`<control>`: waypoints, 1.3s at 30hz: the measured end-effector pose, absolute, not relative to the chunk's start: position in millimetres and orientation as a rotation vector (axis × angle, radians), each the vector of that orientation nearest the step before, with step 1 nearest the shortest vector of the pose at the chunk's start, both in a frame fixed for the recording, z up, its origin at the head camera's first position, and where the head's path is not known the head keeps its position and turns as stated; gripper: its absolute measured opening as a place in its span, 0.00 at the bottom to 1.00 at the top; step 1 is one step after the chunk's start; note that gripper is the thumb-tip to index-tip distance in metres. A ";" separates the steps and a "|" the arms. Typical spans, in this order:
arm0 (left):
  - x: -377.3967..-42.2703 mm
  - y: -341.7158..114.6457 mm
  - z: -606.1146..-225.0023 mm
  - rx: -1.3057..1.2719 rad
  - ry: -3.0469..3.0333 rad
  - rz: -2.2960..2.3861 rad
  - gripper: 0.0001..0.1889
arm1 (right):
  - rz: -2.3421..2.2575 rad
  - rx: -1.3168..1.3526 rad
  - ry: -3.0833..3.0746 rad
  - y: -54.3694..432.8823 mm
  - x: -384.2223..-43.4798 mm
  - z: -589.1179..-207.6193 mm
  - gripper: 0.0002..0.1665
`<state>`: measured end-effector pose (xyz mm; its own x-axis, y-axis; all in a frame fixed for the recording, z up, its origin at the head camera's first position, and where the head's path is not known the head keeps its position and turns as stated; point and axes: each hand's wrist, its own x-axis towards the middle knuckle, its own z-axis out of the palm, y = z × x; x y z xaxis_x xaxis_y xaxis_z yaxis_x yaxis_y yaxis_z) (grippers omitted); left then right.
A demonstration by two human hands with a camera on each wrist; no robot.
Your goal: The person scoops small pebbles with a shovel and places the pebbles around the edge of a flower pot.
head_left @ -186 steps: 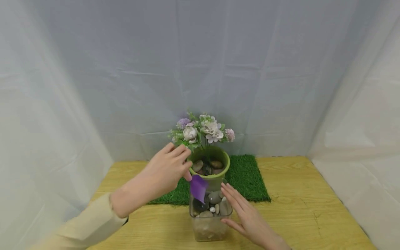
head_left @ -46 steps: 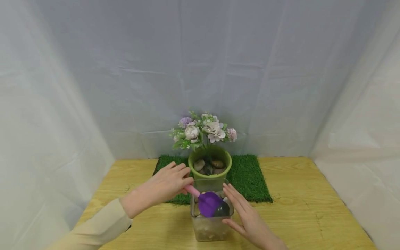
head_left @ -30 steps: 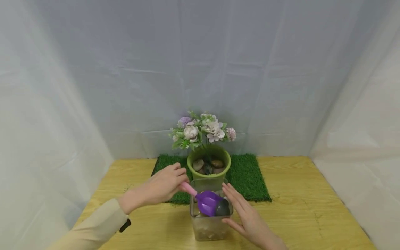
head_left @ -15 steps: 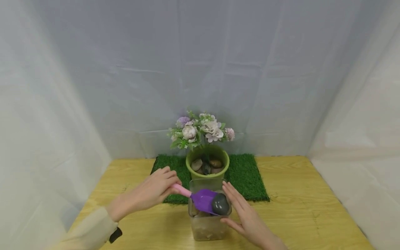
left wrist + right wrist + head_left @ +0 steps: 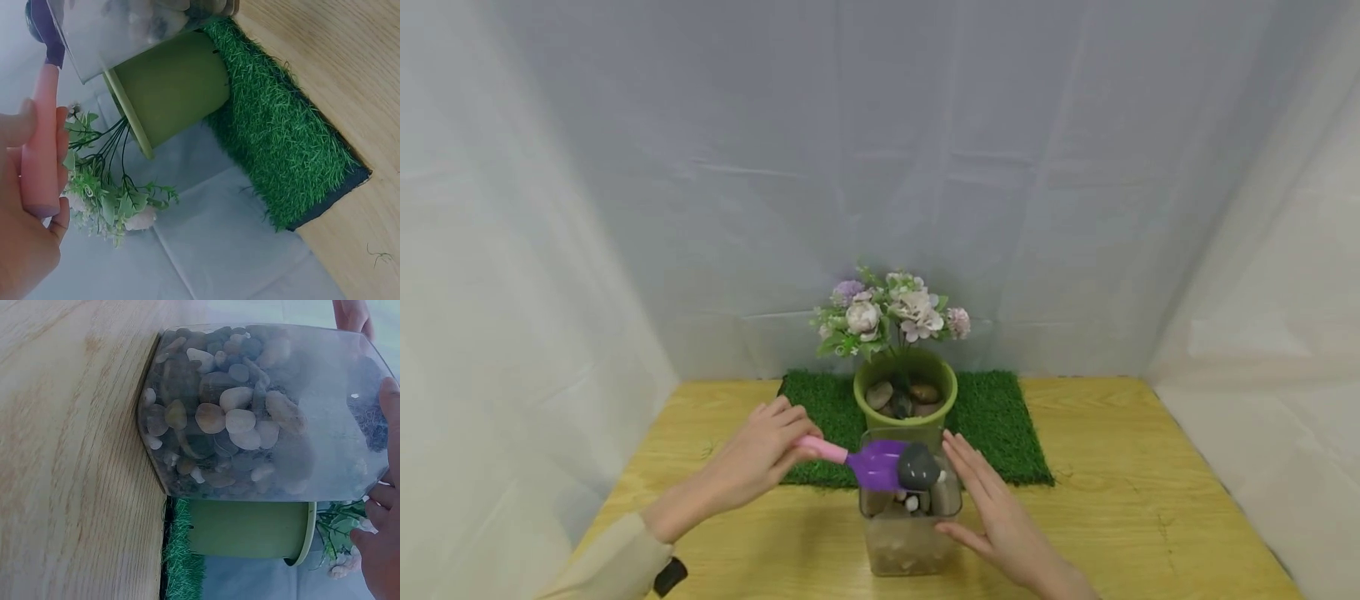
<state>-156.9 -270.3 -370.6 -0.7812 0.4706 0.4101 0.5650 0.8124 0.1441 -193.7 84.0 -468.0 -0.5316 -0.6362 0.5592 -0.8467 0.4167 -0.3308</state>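
My left hand (image 5: 758, 457) grips the pink handle of a small purple shovel (image 5: 874, 465); the handle (image 5: 41, 144) lies across the fingers in the left wrist view. A smooth dark grey stone (image 5: 918, 467) rests on the blade, above the open top of a clear plastic container (image 5: 906, 552). Pebbles (image 5: 240, 420) of mixed colours fill the lower part of that container. With fingers straight, my right hand (image 5: 1003, 521) rests against the container's right side near the rim. The blade is mostly cut off in the left wrist view.
Just behind the container stands a green flowerpot (image 5: 951, 398) with artificial flowers (image 5: 891, 312) and several stones inside. It sits on a green grass mat (image 5: 996, 425) on the wooden table (image 5: 1120, 500). White sheeting (image 5: 925, 167) encloses the back and sides.
The shovel came down into the container, took up the dark stone, and has risen with it; my left hand has drawn back leftward. The right hand has stayed at the container's side.
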 end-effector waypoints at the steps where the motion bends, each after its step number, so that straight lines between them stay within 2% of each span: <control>1: -157.2 -270.1 -370.1 -0.772 -2.636 -0.372 0.07 | 0.837 1.280 -2.320 84.0 -193.9 -467.9 0.53; 22: -176.9 -274.3 -354.9 -0.573 -2.594 -0.333 0.08 | 0.732 1.361 -2.230 81.3 -185.4 -463.0 0.45; 39: -226.1 -267.1 -368.4 -0.496 -2.694 -0.246 0.09 | 0.806 1.326 -2.210 75.2 -182.3 -468.6 0.38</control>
<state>-226.1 -267.1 -368.4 -0.8617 0.3060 0.4049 0.3743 0.9219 0.0997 -182.3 75.2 -468.6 -0.4450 -0.6377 0.6287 -0.8927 0.3713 -0.2553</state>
